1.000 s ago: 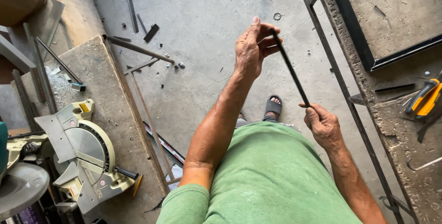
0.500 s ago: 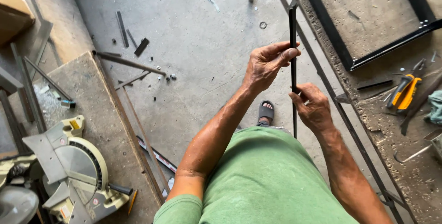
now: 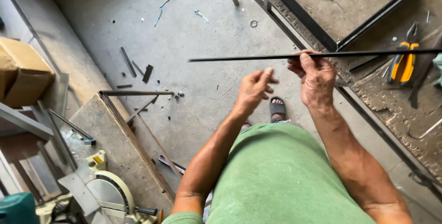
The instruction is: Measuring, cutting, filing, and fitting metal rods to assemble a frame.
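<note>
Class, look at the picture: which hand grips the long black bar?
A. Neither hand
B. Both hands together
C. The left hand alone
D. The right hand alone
D: the right hand is closed around the black bar, which lies nearly level, while the left hand hangs just below it with its fingers loose and apart from the bar.

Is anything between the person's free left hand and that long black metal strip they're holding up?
Nothing visible. The right hand grips the black metal strip, held level. The left hand hangs open just below it, not touching, with only air between; the concrete floor lies far beneath.
</note>
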